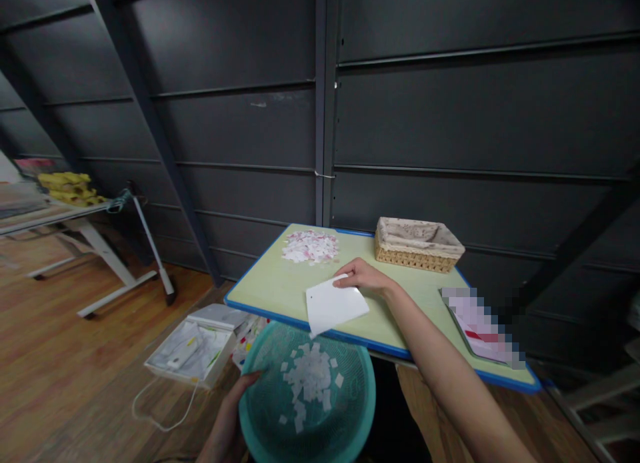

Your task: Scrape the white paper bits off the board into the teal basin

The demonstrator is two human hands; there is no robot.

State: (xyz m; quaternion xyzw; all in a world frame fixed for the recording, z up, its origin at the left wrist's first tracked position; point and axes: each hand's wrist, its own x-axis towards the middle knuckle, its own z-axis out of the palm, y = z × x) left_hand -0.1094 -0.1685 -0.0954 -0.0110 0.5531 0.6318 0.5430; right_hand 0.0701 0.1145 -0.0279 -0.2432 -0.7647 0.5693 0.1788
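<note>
My right hand (363, 276) is closed on a white card (335, 306), pinching its upper edge. The card lies tilted over the front edge of the pale yellow table (265, 286). One small white piece shows at the card's lower corner, above the basket. My left hand (237, 400) grips the left rim of a teal plastic basket (367, 390) held below the table edge. Many small white square pieces (310, 373) lie inside the basket. Farther back on the table is a heap of white and pink pieces (311, 245).
A wicker basket with a cloth lining (420, 256) stands at the back right of the table. A flat pinkish item (477, 326), partly blurred, lies at the right edge. On the floor at left sits an open white box (193, 353) with a cable. Behind rises a dark panelled wall (240, 130).
</note>
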